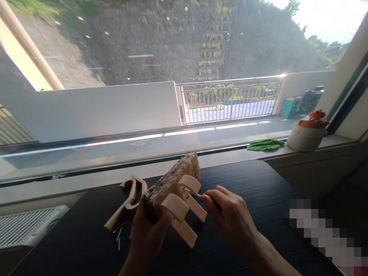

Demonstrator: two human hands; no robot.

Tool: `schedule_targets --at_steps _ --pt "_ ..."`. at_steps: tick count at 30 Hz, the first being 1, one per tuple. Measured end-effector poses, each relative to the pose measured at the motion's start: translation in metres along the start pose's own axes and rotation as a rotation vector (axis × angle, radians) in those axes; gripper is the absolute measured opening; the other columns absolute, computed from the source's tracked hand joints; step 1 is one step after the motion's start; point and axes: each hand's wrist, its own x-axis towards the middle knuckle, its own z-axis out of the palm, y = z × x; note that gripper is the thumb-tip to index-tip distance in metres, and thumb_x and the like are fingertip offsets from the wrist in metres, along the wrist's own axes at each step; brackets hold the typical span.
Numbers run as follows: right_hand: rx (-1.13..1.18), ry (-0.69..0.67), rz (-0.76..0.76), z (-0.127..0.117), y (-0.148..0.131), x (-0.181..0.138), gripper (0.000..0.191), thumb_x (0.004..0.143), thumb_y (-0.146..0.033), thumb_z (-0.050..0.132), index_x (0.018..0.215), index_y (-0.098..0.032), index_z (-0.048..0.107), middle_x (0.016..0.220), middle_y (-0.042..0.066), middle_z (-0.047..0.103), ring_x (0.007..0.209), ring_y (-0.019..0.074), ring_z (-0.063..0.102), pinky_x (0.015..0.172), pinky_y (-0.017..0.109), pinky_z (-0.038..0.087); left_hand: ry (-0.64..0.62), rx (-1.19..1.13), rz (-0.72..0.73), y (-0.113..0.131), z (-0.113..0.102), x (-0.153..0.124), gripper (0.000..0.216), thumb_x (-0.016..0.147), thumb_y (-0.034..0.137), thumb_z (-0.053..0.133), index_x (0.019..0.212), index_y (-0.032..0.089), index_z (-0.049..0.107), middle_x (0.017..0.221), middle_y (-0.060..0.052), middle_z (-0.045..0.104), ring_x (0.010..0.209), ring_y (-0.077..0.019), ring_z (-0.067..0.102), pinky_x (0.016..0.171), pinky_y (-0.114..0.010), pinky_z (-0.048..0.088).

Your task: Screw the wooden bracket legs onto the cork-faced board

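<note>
A bark-edged wooden board (172,172) is gripped at its near end by my left hand (152,226), fingers closed around it. Two curved pale wooden hooks stand out from its face: the near hook (175,207) beside my left thumb and the far hook (188,183) nearer my right hand. My right hand (230,209) is closed around a screwdriver (199,195), its handle mostly hidden in the fingers. The thin metal shaft points left into the curve of the far hook. Whether its tip sits in a screw head I cannot tell.
More curved wooden hooks (133,193) lie left of the board on the black table (238,176). Several loose screws (119,239) are near them. A green cloth (266,144) and a white jar (306,136) stand on the windowsill. A blurred patch covers the lower right.
</note>
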Motion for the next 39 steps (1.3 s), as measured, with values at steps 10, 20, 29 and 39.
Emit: schedule_targets --at_steps 10,20,29,39 --pt "-0.003 -0.005 0.038 0.003 0.003 0.001 0.008 0.082 -0.021 0.058 0.09 -0.022 0.058 0.083 -0.001 0.062 0.072 0.0146 0.058 0.066 0.024 0.039 -0.02 -0.026 0.013 0.001 0.0 0.001 0.039 0.064 0.031 0.065 0.099 0.016 0.058 0.087 -0.004 0.067 0.077 -0.0216 0.063 0.065 -0.029 0.05" --pt "-0.058 -0.089 0.022 0.001 0.0 -0.002 0.031 0.094 -0.035 0.041 0.071 -0.021 0.057 0.07 -0.001 0.054 0.061 0.0115 0.051 0.058 0.024 0.033 0.028 -0.081 -0.017 0.012 0.0 -0.002 0.042 0.056 0.027 0.07 0.096 0.016 0.061 0.083 -0.004 0.068 0.075 -0.0228 0.063 0.062 -0.029 0.05" --pt "-0.039 -0.025 0.064 -0.001 0.003 0.002 0.009 0.081 -0.022 0.058 0.09 -0.023 0.056 0.085 -0.002 0.061 0.069 0.013 0.057 0.063 0.023 0.036 -0.027 -0.08 -0.044 -0.003 0.001 0.001 0.039 0.061 0.028 0.07 0.098 0.017 0.06 0.084 -0.003 0.067 0.076 -0.0208 0.061 0.064 -0.026 0.048" --pt "-0.035 -0.236 0.163 -0.004 0.001 0.001 0.033 0.097 -0.03 0.029 0.071 -0.021 0.049 0.065 -0.003 0.057 0.06 0.0123 0.052 0.058 0.025 0.031 -0.005 -0.296 -0.125 -0.01 0.0 0.005 0.042 0.061 0.028 0.075 0.099 0.019 0.062 0.087 -0.001 0.068 0.081 -0.02 0.061 0.067 -0.025 0.047"
